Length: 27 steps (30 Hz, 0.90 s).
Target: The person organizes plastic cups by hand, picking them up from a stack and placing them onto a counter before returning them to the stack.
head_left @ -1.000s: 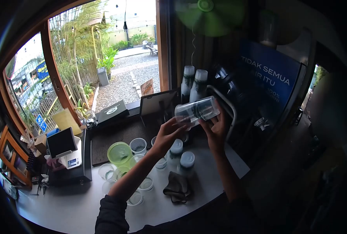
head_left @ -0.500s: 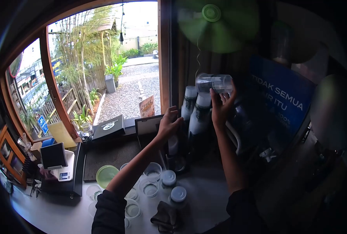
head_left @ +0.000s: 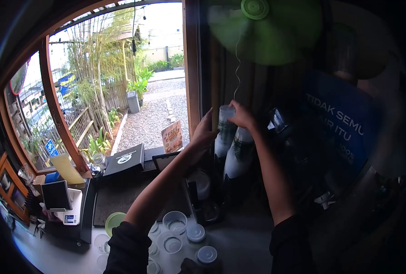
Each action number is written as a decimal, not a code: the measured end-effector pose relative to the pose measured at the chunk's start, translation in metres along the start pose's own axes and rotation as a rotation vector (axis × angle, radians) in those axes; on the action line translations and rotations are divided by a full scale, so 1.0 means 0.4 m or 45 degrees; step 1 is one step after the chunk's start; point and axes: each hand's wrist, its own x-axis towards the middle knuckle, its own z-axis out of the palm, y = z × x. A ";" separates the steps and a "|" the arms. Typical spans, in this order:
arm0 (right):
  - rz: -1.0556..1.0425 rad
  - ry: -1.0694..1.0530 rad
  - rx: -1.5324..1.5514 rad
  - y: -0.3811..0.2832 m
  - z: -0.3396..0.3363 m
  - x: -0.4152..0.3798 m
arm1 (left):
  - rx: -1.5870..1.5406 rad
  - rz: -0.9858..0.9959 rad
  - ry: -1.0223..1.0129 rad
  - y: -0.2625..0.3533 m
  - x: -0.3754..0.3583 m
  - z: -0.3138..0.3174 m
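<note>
My right hand (head_left: 242,115) grips the top of a tall stack of clear plastic cups (head_left: 226,130), fingers curled round the uppermost cup. Just left of that stack is my left hand (head_left: 204,131), fingers stretched upward and its palm side toward the cups, holding nothing. A second cup stack (head_left: 239,155) stands close by on the right, partly behind my right forearm. Both stacks carry dark green print and rise from dark holders. Below my arms, several open clear cups (head_left: 170,242) stand on the counter beside lidded containers (head_left: 207,255).
A black ribbed mat (head_left: 116,199) lies by the window, near a black box (head_left: 125,157) and a small promo sign (head_left: 171,137). A tablet (head_left: 57,196) stands at left. A green fan (head_left: 267,34) spins above; a blue sign (head_left: 337,118) hangs at right.
My right hand has come down and left, bringing the sideways cup from the air to the left stack's top. My left hand has risen slightly beside that stack. The view has shifted a little.
</note>
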 end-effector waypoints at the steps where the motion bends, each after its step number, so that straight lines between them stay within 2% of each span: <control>1: 0.041 -0.062 -0.027 0.007 0.000 0.005 | 0.064 0.034 -0.049 -0.007 0.004 0.003; 3: 0.123 -0.183 -0.083 0.018 -0.006 0.020 | -0.361 -0.127 -0.232 -0.020 -0.008 0.016; 4: 0.091 -0.118 -0.070 0.024 -0.003 0.020 | -0.572 -0.206 -0.324 -0.023 -0.018 0.025; 7: 0.031 0.018 -0.031 0.000 -0.017 0.000 | -0.518 -0.072 -0.224 -0.036 -0.036 0.052; 9: 0.041 0.018 -0.005 -0.066 -0.062 -0.041 | -0.495 -0.110 -0.173 -0.033 -0.038 0.054; 12: 0.106 -0.169 -0.148 -0.127 -0.089 -0.081 | -0.398 -0.130 -0.079 -0.018 -0.067 0.071; 15: 0.051 -0.195 -0.275 -0.122 -0.087 -0.064 | -0.197 -0.015 -0.054 -0.043 -0.072 0.062; 17: -0.039 -0.130 -0.139 -0.093 -0.078 -0.065 | 0.022 0.060 -0.009 -0.029 -0.097 0.042; 18: -0.082 -0.101 -0.070 -0.086 -0.079 -0.073 | 0.000 0.135 0.004 -0.019 -0.113 0.025; 21: -0.231 0.143 0.081 -0.130 -0.109 -0.122 | 0.161 -0.050 -0.022 0.122 -0.216 -0.060; 22: -0.286 0.183 0.121 -0.173 -0.123 -0.153 | 0.202 -0.038 0.020 0.151 -0.253 -0.084; 23: -0.338 0.219 0.167 -0.215 -0.138 -0.186 | 0.137 -0.145 0.000 0.179 -0.301 -0.109; 25: -0.430 0.264 0.275 -0.311 -0.152 -0.267 | 0.178 0.039 0.023 0.176 -0.396 -0.167; 27: -0.511 0.285 0.390 -0.407 -0.143 -0.350 | 0.132 -0.074 -0.008 0.226 -0.526 -0.236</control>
